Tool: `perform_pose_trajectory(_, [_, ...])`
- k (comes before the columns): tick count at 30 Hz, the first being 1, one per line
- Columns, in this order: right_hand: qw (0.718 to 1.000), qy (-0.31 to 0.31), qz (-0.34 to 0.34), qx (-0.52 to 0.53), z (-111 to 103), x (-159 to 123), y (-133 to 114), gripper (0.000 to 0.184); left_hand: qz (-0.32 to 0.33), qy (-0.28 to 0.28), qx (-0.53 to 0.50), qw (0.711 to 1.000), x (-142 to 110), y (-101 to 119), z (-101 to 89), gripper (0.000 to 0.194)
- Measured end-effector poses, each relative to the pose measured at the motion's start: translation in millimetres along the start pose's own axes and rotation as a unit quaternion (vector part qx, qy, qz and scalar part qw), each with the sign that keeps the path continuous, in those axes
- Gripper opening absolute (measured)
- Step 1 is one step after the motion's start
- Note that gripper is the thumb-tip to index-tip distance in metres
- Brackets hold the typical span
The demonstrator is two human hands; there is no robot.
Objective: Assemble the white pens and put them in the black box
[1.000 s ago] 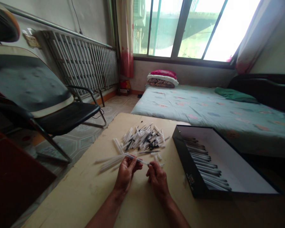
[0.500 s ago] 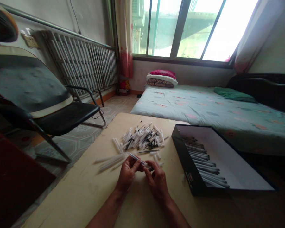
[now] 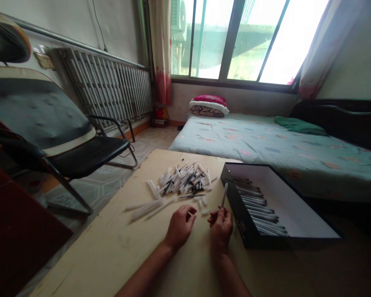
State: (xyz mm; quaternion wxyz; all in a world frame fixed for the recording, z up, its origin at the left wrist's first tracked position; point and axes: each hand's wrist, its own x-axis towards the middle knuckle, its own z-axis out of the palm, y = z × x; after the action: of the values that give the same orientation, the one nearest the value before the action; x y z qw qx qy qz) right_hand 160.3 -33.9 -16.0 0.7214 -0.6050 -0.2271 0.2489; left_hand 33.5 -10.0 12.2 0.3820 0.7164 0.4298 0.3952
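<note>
Upright in my right hand (image 3: 221, 227) is a slim pen (image 3: 224, 195), pinched near its lower end, its tip pointing up beside the box wall. My left hand (image 3: 179, 226) holds nothing; its fingers are loosely curled, with a gap between thumb and fingertips. Beyond both hands lies a loose pile of pen parts (image 3: 185, 178), white tubes mixed with black pieces. Several long translucent tubes (image 3: 146, 209) lie left of my left hand. A few short white caps (image 3: 202, 203) sit between the pile and my right hand.
To the right stands a black box (image 3: 235, 206) with a white inside, holding a row of pens (image 3: 261, 206). Everything rests on a pale table (image 3: 117, 247). Behind it is a bed (image 3: 235, 136); a black chair (image 3: 89, 150) stands at the left.
My hands have come apart. The pen, earlier held between both, is now in my right hand alone, moved right toward the box and turned upright. My left hand has let go.
</note>
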Motion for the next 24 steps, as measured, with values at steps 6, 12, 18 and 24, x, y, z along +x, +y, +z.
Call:
perform_pose_trajectory(6, [1.0,0.001,-0.007,0.008,-1,1,0,0.034,0.098,-0.085,0.195,0.972,18,12,24.2,0.022])
perform_pose_trajectory(12, [0.999,-0.012,-0.033,-0.009,-1,1,3,0.028,0.081,-0.115,0.28,0.95,25,6,35.3,0.017])
perform_pose_trajectory(18, [0.997,-0.044,-0.054,-0.04,1,-2,4,0.026,0.092,-0.008,0.162,0.982,15,-1,12.5,0.012])
perform_pose_trajectory(24, [0.964,-0.163,-0.149,-0.149,3,-15,-4,0.022,-0.086,0.072,-0.16,0.981,11,-22,-35.1,0.018])
